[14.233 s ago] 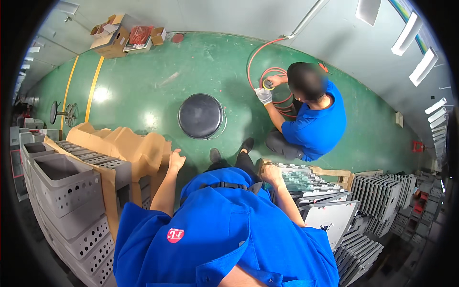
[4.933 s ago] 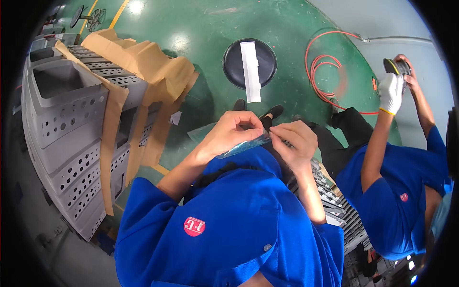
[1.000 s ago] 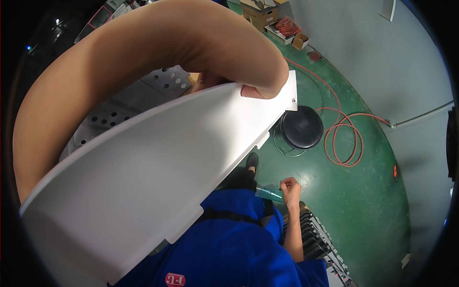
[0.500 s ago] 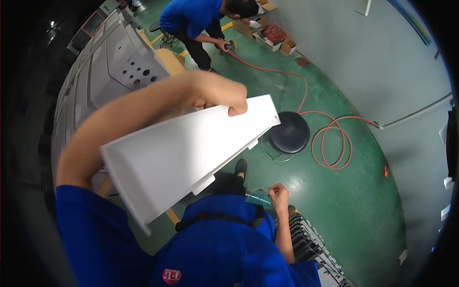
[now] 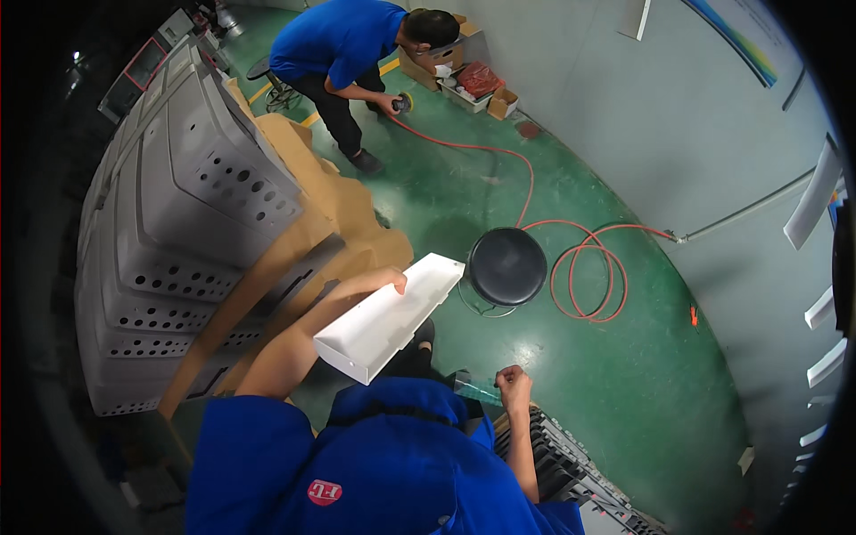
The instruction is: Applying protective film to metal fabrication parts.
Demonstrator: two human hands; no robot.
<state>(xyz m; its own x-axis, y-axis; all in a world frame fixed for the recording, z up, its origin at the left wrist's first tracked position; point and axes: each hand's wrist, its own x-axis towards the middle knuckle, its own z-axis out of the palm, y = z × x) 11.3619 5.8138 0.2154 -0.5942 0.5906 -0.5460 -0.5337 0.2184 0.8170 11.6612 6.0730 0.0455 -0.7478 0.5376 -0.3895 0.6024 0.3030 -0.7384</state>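
Note:
My left hand (image 5: 383, 280) is closed around the far long edge of a white, shallow, tray-like part (image 5: 383, 323). The part is tilted, its hollow side facing up, and hangs in front of my waist; the thumb presses on its rim while the other fingers are hidden behind it. To the right, close to my body, my right hand (image 5: 514, 388) pinches the end of a thin, see-through greenish film (image 5: 479, 389). The film stretches leftward from the fingertips and stays apart from the white part.
A black round stool (image 5: 507, 266) stands ahead, beside a coiled red hose (image 5: 593, 267). Stacked grey housings (image 5: 201, 192) and brown cardboard (image 5: 312, 174) fill the left. Another person (image 5: 334, 49) bends over with a round hand tool (image 5: 403, 103). Dark racked parts (image 5: 557, 455) sit near right.
My left arm has dropped, bringing the white part down from close to the camera to waist level. The right hand with the film has barely moved. The other person's hand tool appears slightly shifted.

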